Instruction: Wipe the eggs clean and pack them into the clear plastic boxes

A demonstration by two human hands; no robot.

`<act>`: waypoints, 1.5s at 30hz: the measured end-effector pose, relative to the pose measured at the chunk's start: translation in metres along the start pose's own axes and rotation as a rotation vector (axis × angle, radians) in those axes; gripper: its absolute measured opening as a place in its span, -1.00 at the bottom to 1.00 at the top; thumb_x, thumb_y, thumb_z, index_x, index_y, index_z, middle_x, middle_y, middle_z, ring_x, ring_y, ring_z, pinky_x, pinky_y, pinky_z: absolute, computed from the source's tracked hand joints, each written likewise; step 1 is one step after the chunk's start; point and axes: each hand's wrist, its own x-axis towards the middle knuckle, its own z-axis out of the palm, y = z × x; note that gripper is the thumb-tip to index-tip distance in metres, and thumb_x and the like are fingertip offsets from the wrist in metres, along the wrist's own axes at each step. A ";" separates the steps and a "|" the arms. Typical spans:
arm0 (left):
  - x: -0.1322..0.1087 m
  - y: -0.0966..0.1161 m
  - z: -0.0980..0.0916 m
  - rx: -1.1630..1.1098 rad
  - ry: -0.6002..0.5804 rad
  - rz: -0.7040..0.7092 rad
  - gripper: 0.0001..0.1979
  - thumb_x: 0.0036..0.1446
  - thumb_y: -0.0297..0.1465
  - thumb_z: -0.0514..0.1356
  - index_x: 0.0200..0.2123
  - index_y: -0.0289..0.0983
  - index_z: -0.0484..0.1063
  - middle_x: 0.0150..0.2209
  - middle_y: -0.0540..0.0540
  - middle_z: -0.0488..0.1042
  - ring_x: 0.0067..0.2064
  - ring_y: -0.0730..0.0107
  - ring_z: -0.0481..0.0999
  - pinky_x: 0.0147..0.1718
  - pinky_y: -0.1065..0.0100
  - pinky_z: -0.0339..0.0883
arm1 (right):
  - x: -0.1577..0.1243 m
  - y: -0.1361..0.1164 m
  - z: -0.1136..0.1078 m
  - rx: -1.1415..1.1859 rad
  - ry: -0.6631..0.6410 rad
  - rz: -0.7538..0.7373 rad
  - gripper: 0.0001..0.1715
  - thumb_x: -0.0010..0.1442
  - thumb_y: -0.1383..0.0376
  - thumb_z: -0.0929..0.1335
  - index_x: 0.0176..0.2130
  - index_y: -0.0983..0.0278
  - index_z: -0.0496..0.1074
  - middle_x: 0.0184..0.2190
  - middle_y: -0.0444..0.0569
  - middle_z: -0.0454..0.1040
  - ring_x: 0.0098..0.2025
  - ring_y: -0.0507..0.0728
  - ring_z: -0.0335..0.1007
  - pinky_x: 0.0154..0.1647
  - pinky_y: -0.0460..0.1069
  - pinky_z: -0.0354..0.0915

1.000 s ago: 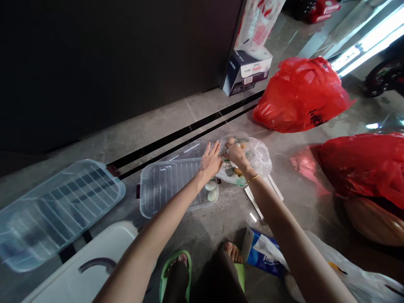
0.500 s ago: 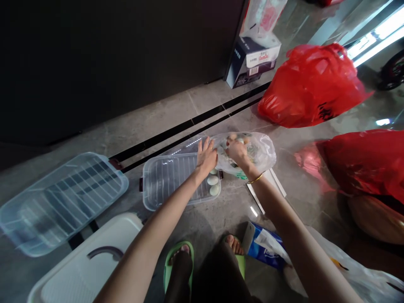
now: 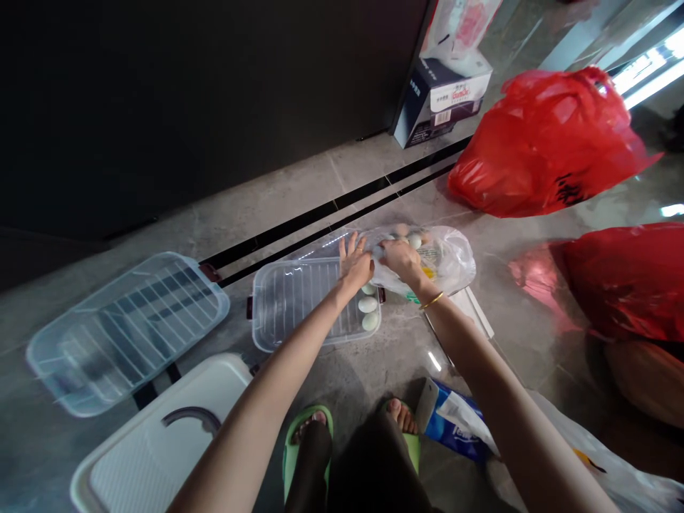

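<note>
My left hand lies over the right end of a clear plastic bin, its fingers spread, beside the mouth of a clear plastic bag. Just to its right, my right hand is at the bag's opening with curled fingers; a pale egg shows at its fingertips, partly hidden. More eggs lie in the bag beyond that hand. Inside the bin, along its right end, pale green eggs lie in a row, the farthest partly covered by my left hand.
Left are another clear bin and a white lid with a dark handle. Red bags stand at the right, a box behind. A blue tissue pack lies near my right foot. A dark panel rises behind.
The view has shifted slightly, so things sit farther right. My right hand has drawn left within the bag toward my left hand, uncovering eggs behind it. My left hand stays at the bin's end.
</note>
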 end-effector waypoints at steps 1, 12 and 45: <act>-0.001 0.000 0.000 -0.009 0.001 -0.005 -0.72 0.18 -0.42 0.12 -0.11 -0.28 0.57 0.32 -0.24 0.26 0.43 -0.07 -0.06 0.34 -0.21 -0.25 | -0.002 0.003 -0.001 -0.006 0.008 -0.003 -0.56 0.16 0.36 0.44 0.05 0.35 0.48 -0.05 0.19 0.56 -0.08 0.20 0.50 -0.08 0.02 0.31; -0.065 0.042 -0.045 -1.028 0.023 -0.186 -0.53 0.07 -0.08 0.32 -0.07 -0.28 0.50 -0.22 -0.12 0.57 -0.17 0.25 0.52 -0.14 0.27 0.38 | -0.120 0.012 0.007 0.515 0.478 -0.161 -0.56 0.08 0.31 0.42 0.00 0.19 0.50 -0.08 0.06 0.52 -0.07 0.25 0.47 0.01 0.12 0.36; -0.156 0.043 -0.085 -0.925 0.152 0.227 -0.56 0.02 -0.14 0.39 -0.03 -0.12 0.53 0.17 -0.17 0.40 0.32 0.03 0.21 0.31 -0.02 0.03 | -0.184 -0.036 0.060 1.902 0.141 -0.008 -0.60 0.20 0.04 0.26 -0.10 0.17 0.49 -0.18 -0.06 0.61 -0.02 0.17 0.53 0.06 0.13 0.43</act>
